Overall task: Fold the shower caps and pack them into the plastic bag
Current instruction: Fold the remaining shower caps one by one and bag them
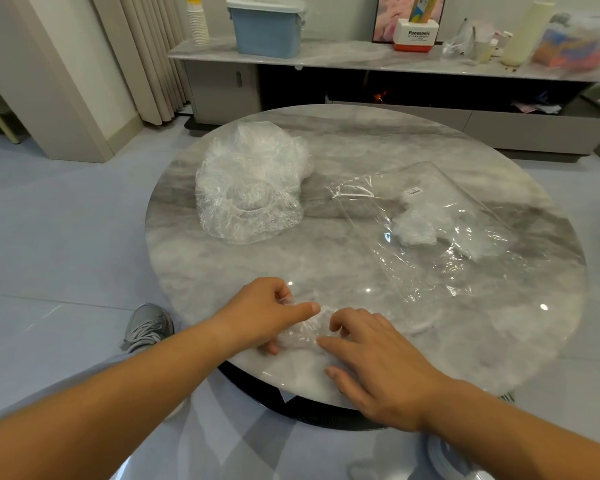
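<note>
Round marble table [361, 140] standing on a pale tiled floor, low cabinet behind. Loose shower caps [250, 188] sitting piled at the table's far left. Plastic bag [447, 237] lying flat to the right, holding a folded cap [416, 223]. At the near edge, left hand [267, 313] curling around a crumpled cap [302, 332], thumb extended; right hand [374, 355] pressing on it with loosely spread fingertips.

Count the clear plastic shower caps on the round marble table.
3 at least: one scrunched cap between the left hand and right hand at the near edge; a heap at the far left, possibly several caps; a folded bundle inside the transparent plastic bag on the right.
</note>
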Motion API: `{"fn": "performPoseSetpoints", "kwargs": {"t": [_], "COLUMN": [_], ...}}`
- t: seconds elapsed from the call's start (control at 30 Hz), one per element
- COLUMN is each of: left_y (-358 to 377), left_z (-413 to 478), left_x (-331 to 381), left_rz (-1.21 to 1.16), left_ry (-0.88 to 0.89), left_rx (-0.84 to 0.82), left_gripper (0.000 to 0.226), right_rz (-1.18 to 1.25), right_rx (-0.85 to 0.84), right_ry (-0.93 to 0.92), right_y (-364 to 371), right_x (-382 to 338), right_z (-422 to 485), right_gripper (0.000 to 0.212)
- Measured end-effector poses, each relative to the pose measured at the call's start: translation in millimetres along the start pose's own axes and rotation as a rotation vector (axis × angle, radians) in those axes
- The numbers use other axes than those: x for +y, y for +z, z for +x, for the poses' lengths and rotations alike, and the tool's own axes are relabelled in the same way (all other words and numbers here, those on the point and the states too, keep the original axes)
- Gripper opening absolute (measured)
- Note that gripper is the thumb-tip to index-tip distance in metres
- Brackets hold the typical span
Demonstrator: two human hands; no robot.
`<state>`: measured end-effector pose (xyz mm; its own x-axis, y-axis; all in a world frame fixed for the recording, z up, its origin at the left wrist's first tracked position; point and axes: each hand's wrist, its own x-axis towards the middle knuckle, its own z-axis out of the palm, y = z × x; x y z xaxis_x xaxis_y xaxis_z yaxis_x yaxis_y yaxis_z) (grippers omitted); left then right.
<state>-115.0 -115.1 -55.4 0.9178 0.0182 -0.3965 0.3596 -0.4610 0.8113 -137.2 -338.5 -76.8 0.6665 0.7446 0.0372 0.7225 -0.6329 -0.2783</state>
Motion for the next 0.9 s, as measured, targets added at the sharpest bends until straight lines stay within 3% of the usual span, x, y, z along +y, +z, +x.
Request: {"fn": "performPoseSetpoints", "kwargs": {"t": [0.2, 0.27, 0.37, 0.57, 0.7, 0.9], "left_y": [1, 4, 12, 16, 19, 20], "left_z": [-9, -12, -14, -13, -13, -8], "left_x": [9, 11, 11, 15, 20, 22], "left_rz": [-0.445, -0.52, -0.535, -0.563, -0.551, -0.48], "left_ry": [-0.018, -0.012, -0.024, -0.108, -0.114, -0.1], "left_rx": [-0.166, -0.211, -0.225, -0.246, -0.296, -0.263], "left_gripper": [0.026, 0.03, 0.045, 0.047, 0.043, 0.023], "right_rz": [0.004, -0.02, -0.02, 0.067, -0.024, -0.122], "right_rx": [0.012, 0.054, 0.113, 0.298, 0.19, 0.145], "right_ry": [-0.017, -0.023, -0.029, -0.044, -0.073, -0.021], "right_y": [-1, -1, -1, -7, -8, -1], "right_x": [-3, -3, 0, 9, 8, 13], "right_z": [-5, -9, -18, -39, -36, -39], "right_gripper": [0.031, 0.029, 0.035, 0.034, 0.047, 0.035]}}
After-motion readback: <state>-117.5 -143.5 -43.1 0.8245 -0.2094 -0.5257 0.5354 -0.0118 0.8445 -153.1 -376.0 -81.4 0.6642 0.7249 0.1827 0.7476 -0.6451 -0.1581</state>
